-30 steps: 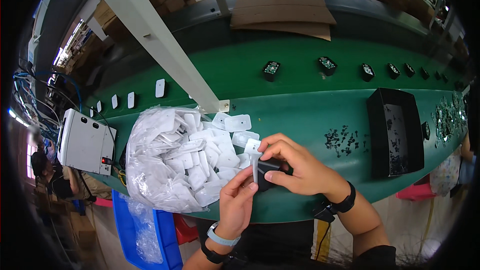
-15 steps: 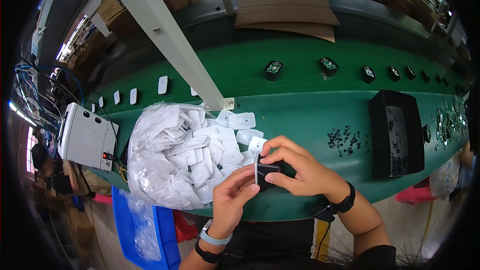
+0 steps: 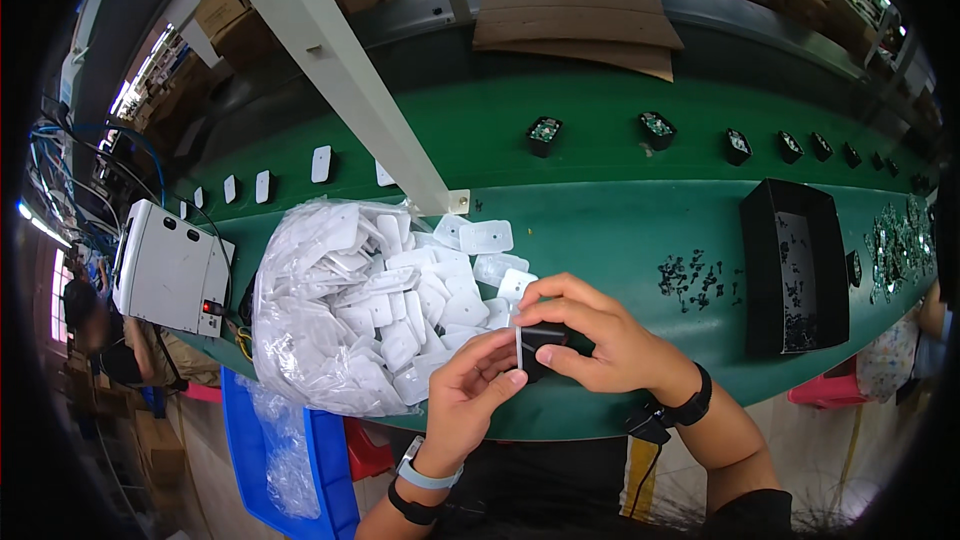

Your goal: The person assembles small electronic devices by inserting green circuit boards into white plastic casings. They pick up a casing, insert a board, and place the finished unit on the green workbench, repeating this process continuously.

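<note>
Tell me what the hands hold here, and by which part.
Both hands, left and right, pinch a small black part with a white plate against its left side; fingertips grip its edges.

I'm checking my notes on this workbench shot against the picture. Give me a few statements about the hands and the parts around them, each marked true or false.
1. Both hands hold a small black part. True.
2. The left hand rests on the grey box. False: the grey box sits far to the left, untouched.
3. The white flat pieces spill from a clear plastic bag. True.
4. The black tray lies left of the hands. False: it lies right of the right hand.
</note>
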{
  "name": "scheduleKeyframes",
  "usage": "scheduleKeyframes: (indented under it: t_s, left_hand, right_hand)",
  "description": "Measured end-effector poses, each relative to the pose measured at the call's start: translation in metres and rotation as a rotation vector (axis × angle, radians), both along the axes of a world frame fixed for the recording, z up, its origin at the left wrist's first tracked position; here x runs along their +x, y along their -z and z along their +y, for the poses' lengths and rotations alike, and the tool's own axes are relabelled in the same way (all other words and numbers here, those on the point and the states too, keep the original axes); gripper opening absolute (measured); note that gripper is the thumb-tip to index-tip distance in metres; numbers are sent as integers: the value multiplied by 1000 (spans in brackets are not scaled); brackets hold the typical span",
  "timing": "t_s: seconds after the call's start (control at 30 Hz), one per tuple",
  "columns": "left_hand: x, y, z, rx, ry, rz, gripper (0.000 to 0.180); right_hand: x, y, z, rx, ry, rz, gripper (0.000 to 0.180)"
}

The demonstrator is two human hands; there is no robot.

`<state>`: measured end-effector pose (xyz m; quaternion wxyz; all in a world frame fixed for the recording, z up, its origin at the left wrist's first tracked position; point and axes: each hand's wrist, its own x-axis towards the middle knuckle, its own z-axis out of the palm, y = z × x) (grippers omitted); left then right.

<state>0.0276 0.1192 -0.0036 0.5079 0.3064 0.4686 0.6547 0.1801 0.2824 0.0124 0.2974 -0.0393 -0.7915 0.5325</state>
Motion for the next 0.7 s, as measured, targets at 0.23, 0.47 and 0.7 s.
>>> scheduleKeyframes:
  t_s: [0.23,0.47,0.7]
  left_hand:
    - [-2,0,2,33,12,63,45]
    - [-26,-44,15,312,106,1526,46]
    - [-35,-51,11,375,162,1838,43]
  right_hand:
    - [1,-1,1,-38,-34,-19,39]
    - [1,7,4,21,-7,-39,46]
    - [-9,12,-4,21,61,12,43]
